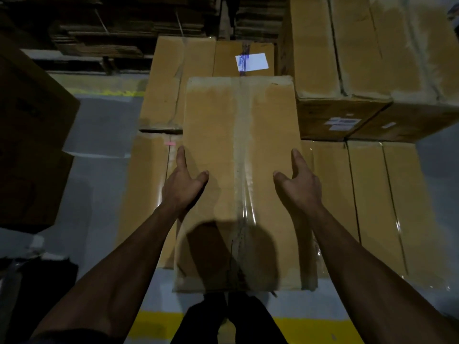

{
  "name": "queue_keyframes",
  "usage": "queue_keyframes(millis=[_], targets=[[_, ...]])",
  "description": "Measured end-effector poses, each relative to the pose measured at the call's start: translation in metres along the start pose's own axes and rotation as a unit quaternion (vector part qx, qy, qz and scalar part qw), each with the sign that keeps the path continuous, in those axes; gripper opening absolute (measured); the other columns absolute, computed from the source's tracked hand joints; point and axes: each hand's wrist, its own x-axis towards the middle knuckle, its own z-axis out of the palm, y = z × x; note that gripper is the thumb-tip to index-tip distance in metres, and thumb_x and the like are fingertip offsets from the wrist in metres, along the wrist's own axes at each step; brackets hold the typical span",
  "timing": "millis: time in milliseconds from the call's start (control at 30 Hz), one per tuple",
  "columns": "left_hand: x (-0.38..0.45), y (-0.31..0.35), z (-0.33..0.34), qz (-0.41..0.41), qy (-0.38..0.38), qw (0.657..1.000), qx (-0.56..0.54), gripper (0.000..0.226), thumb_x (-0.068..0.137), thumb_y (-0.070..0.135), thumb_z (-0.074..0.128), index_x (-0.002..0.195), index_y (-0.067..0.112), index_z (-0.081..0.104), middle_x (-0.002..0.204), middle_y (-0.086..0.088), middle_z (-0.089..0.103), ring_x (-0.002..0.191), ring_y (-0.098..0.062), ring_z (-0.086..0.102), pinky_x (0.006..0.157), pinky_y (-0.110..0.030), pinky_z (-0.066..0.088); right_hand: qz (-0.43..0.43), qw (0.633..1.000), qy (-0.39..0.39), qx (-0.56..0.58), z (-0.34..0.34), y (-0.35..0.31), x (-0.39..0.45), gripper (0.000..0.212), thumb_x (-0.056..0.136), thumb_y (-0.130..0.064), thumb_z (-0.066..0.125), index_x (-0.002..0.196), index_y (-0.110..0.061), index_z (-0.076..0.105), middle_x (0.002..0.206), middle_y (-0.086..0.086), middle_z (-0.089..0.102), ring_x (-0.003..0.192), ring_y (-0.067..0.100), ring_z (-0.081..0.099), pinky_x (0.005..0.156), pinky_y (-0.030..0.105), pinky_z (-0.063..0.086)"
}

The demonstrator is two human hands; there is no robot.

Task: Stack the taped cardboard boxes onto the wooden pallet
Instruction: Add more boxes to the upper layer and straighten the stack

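Nearest: yellow painted floor stripe (pixel 154 326) at the bottom edge, the person's dark trouser legs (pixel 223 321) between the forearms. Grey concrete floor (pixel 99 194) to the left.

Both bare arms reach forward onto a long brown cardboard box with a clear tape strip down its middle seam (pixel 238 170). Left hand (pixel 185 181) is on the box's left edge: thumb on the top face, index finger straight along the edge, other fingers hidden down the side. Right hand (pixel 296 181) mirrors it on the right edge. Whether the hidden fingers are curled round the box, cannot tell.

The box lies lengthwise away from the person, over a lower layer of taped brown cardboard boxes (pixel 372 207), near end overhanging the floor. Pallet under them not visible.

Further right: taller stack of brown boxes with white labels on the side (pixel 347 70). Behind the held box: a brown box with a white label on top (pixel 250 62). Left: dark brown carton (pixel 29 120). Far back: bundles of flattened cardboard (pixel 124 28), dim.
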Motion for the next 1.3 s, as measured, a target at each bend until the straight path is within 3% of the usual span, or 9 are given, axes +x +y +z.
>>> queue_keyframes(millis=[300, 400, 533, 633, 733, 800, 967, 1133, 1300], targets=[[0.068, -0.006, 0.034, 0.029, -0.016, 0.996, -0.083, 0.101, 0.089, 0.021, 0.069, 0.155, 0.017, -0.007, 0.160, -0.009, 0.021, 0.143, -0.027, 0.030, 0.110, -0.029, 0.027, -0.017, 0.997, -0.013, 0.068, 0.041, 0.027, 0.071, 0.084, 0.088, -0.028, 0.068, 0.157, -0.031, 0.020, 0.156, 0.002, 0.036, 0.140, 0.024, 0.040, 0.111, 0.037, 0.036], [0.062, -0.015, 0.038, 0.007, -0.030, 0.989, -0.147, 0.105, 0.088, 0.022, 0.070, 0.154, 0.020, -0.012, 0.158, -0.009, 0.029, 0.140, -0.024, 0.035, 0.114, -0.036, 0.030, -0.013, 0.995, -0.003, 0.094, 0.043, 0.036, 0.069, 0.091, 0.087, -0.029, 0.070, 0.157, -0.032, 0.013, 0.153, 0.000, 0.041, 0.135, 0.023, 0.044, 0.110, 0.043, 0.040], [0.019, -0.043, 0.044, -0.061, -0.036, 0.974, -0.215, 0.090, 0.079, 0.046, 0.075, 0.150, 0.022, 0.025, 0.136, -0.002, 0.056, 0.121, -0.019, 0.057, 0.103, -0.045, 0.048, 0.042, 0.992, -0.010, 0.117, 0.042, 0.053, 0.031, 0.076, 0.094, -0.033, 0.065, 0.155, -0.021, 0.022, 0.146, 0.004, 0.050, 0.128, 0.026, 0.051, 0.105, 0.037, 0.042], [-0.023, -0.056, 0.047, -0.088, -0.029, 0.965, -0.245, 0.060, 0.085, 0.036, 0.074, 0.135, 0.017, 0.048, 0.120, 0.004, 0.063, 0.107, -0.014, 0.062, 0.087, -0.026, 0.052, 0.097, 0.985, -0.018, 0.144, 0.043, 0.069, -0.006, 0.059, 0.095, -0.035, 0.064, 0.146, -0.013, 0.041, 0.133, 0.004, 0.057, 0.115, 0.018, 0.053, 0.092, 0.025, 0.037], [-0.059, -0.065, 0.046, -0.115, -0.040, 0.959, -0.255, 0.047, 0.088, 0.028, 0.072, 0.129, 0.019, 0.051, 0.110, 0.008, 0.060, 0.099, -0.010, 0.058, 0.068, -0.005, 0.044, 0.144, 0.974, -0.028, 0.175, 0.044, 0.086, -0.039, 0.068, 0.092, -0.045, 0.065, 0.146, -0.010, 0.044, 0.132, -0.001, 0.054, 0.125, 0.019, 0.050, 0.103, 0.031, 0.039], [-0.079, -0.073, 0.045, -0.140, -0.067, 0.946, -0.286, 0.046, 0.087, 0.032, 0.073, 0.127, 0.020, 0.054, 0.109, 0.011, 0.062, 0.102, -0.012, 0.060, 0.073, -0.013, 0.051, 0.182, 0.961, -0.035, 0.205, 0.045, 0.097, -0.055, 0.081, 0.086, -0.055, 0.067, 0.149, -0.009, 0.041, 0.144, 0.005, 0.050, 0.133, 0.028, 0.048, 0.110, 0.042, 0.040], [-0.110, -0.088, 0.042, -0.216, -0.123, 0.911, -0.330, 0.103, 0.071, 0.068, 0.072, 0.152, 0.020, 0.031, 0.149, 0.001, 0.042, 0.134, -0.027, 0.044, 0.101, -0.046, 0.044, 0.261, 0.924, -0.076, 0.271, 0.048, 0.113, -0.083, 0.096, 0.078, -0.072, 0.065, 0.152, -0.020, 0.033, 0.155, 0.007, 0.038, 0.136, 0.035, 0.043, 0.108, 0.055, 0.041], [-0.112, -0.087, 0.048, -0.264, -0.114, 0.860, -0.422, 0.098, 0.075, 0.054, 0.076, 0.154, 0.033, 0.020, 0.156, 0.001, 0.032, 0.139, -0.029, 0.037, 0.106, -0.052, 0.040, 0.290, 0.866, -0.088, 0.397, 0.048, 0.112, -0.090, 0.078, 0.082, -0.053, 0.072, 0.145, -0.018, 0.040, 0.127, 0.008, 0.055, 0.123, 0.038, 0.053, 0.095, 0.058, 0.052], [-0.103, -0.088, 0.053, -0.271, -0.126, 0.826, -0.479, 0.092, 0.074, 0.040, 0.081, 0.149, 0.035, 0.027, 0.146, -0.004, 0.047, 0.124, -0.026, 0.054, 0.091, -0.048, 0.054, 0.281, 0.828, -0.097, 0.476, 0.054, 0.122, -0.087, 0.117, 0.049, -0.055, 0.093, 0.148, -0.025, 0.038, 0.152, 0.013, 0.042, 0.132, 0.045, 0.044, 0.081, 0.056, 0.058]])
